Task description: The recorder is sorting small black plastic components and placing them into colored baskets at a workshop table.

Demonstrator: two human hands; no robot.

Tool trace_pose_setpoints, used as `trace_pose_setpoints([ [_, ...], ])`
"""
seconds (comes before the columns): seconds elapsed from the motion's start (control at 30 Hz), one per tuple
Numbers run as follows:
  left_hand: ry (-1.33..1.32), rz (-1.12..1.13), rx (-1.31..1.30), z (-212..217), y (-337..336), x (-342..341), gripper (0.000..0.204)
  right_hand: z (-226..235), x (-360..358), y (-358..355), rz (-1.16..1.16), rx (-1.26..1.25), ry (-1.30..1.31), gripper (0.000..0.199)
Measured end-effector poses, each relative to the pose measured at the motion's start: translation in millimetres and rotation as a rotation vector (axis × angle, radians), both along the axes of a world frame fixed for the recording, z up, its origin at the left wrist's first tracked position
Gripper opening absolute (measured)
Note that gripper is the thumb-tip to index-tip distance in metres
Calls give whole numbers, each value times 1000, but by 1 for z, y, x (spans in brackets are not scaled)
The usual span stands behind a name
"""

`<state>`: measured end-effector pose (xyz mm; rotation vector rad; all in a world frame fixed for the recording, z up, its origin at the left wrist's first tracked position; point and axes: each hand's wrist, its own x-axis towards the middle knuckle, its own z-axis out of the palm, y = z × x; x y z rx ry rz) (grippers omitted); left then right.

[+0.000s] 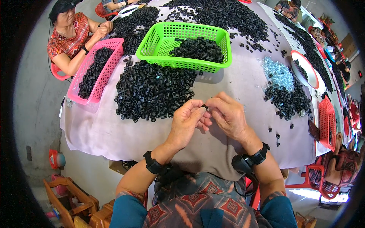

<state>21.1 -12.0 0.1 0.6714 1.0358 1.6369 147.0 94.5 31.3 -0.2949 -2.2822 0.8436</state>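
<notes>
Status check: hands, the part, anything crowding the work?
Left hand and right hand pinch one small black part together. Black parts pile just ahead. Green basket beyond, clear of hands.

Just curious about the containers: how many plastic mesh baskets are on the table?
3: a green basket at centre back, a pink basket at left, a red basket at the right edge. Others may be hidden.

A pale lilac-grey cloth (pixel 243 81) is covering the table, with heaps of glossy black plastic parts (pixel 154 91) lying on it. A bright green mesh basket (pixel 159 41) and a pink one (pixel 110 62) are showing black contents. Silvery-blue metal pieces (pixel 277 74) are glinting beside a red-rimmed white plate (pixel 310 74). A red lattice basket (pixel 327 121) is sitting at the edge. Black wristbands (pixel 152 164) are circling both wrists.
</notes>
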Motion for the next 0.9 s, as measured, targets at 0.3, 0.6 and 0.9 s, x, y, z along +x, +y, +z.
trace_pose_setpoints([
  [0.3, 3, 59, 6, 0, 1, 1, 19, -13, -8, -14, -28, -70, 69, 31],
  [0.6, -66, 136, 85, 2, 1, -6, 20, -12, -6, -6, -41, -333, 138, 27],
  [0.9, -92, 193, 44, 1, 2, -30, 21, -14, 28, 62, -233, -462, 11, 4],
])
